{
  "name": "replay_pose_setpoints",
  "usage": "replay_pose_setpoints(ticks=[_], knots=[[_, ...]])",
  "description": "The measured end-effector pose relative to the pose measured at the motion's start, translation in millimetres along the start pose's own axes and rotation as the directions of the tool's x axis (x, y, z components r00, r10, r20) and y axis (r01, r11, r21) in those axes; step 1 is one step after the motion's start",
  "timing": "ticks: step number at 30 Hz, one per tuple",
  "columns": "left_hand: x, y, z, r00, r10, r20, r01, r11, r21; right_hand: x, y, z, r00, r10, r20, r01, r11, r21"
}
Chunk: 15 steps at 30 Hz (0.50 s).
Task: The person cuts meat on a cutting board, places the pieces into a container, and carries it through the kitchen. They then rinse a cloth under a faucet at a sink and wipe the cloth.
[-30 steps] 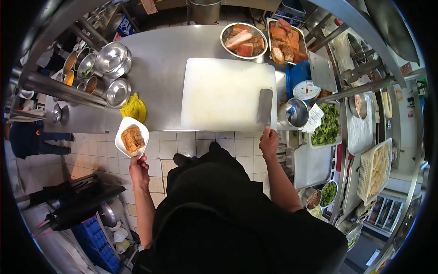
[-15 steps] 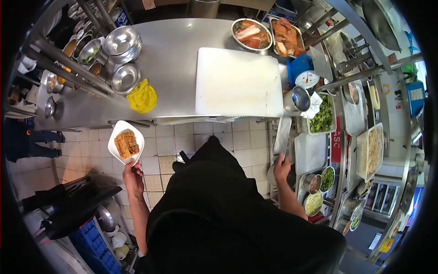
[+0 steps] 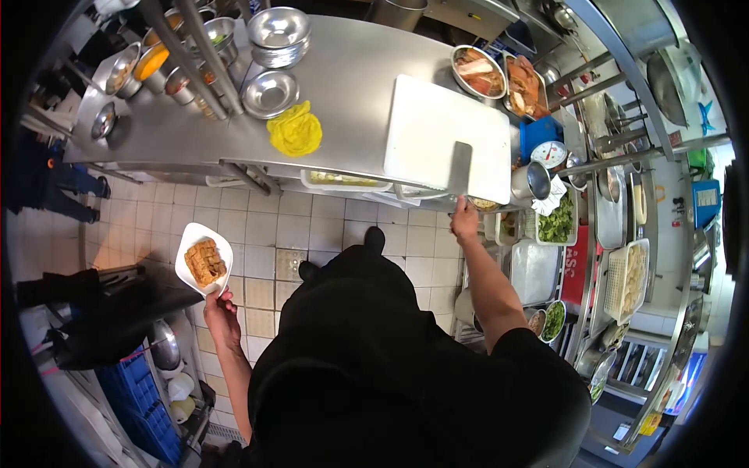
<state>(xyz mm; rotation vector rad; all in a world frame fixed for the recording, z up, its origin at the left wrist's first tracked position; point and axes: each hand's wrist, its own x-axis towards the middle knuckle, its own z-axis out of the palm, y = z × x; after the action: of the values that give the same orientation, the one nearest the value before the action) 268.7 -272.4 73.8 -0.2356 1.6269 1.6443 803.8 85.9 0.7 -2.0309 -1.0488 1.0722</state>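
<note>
My left hand grips the near corner of a white dish over the floor on the left. In the dish sits golden-brown food, cut into pieces lying close together. On the right, my right hand is closed around the handle of a cleaver. Its broad blade points away from me and overlaps the near right part of the white cutting board. A yellow cloth lies on the steel counter, left of the board.
Stacked metal bowls stand behind the cloth. Beyond the board are a bowl of meat and a tray of meat. A blue scale and leafy greens sit at right. Another person's legs show far left.
My right hand has moved forward and left, bringing the cleaver from beside the board to over its near right part. The view has turned; my left hand still holds the dish.
</note>
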Motion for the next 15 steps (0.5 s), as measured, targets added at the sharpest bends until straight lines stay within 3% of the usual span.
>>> replay_pose_setpoints(ticks=[3, 4, 6, 10, 12, 15], knots=[[-0.4, -1.7, -23.6, 0.997, 0.005, -0.079, -0.009, 0.999, -0.046, -35.3, 2.0, 40.6, 0.986, -0.111, 0.123, 0.123, 0.987, -0.099], [-0.8, -0.6, -28.6, 0.997, 0.003, -0.083, -0.008, 0.999, -0.051, -49.4, 3.9, 53.7, 0.920, -0.333, 0.205, 0.371, 0.911, -0.183], [-3.1, 3.0, -34.9, 0.993, 0.002, -0.114, -0.009, 0.998, -0.064, -77.2, 6.2, 75.6, 0.630, -0.663, 0.405, 0.775, 0.572, -0.269], [1.8, 3.9, -56.4, 0.997, 0.003, -0.079, -0.010, 0.997, -0.079, -124.9, 0.0, 93.0, 0.700, -0.569, 0.432, 0.675, 0.724, -0.141], [-1.8, 9.2, -50.7, 0.993, 0.039, -0.114, -0.049, 0.995, -0.087, -122.3, -0.3, 80.2, 0.849, -0.371, 0.376, 0.388, 0.921, 0.031], [4.4, 10.5, -53.6, 0.994, 0.046, -0.097, -0.051, 0.997, -0.051, -106.7, -0.5, 47.2, 0.898, -0.383, 0.216, 0.377, 0.924, 0.067]])
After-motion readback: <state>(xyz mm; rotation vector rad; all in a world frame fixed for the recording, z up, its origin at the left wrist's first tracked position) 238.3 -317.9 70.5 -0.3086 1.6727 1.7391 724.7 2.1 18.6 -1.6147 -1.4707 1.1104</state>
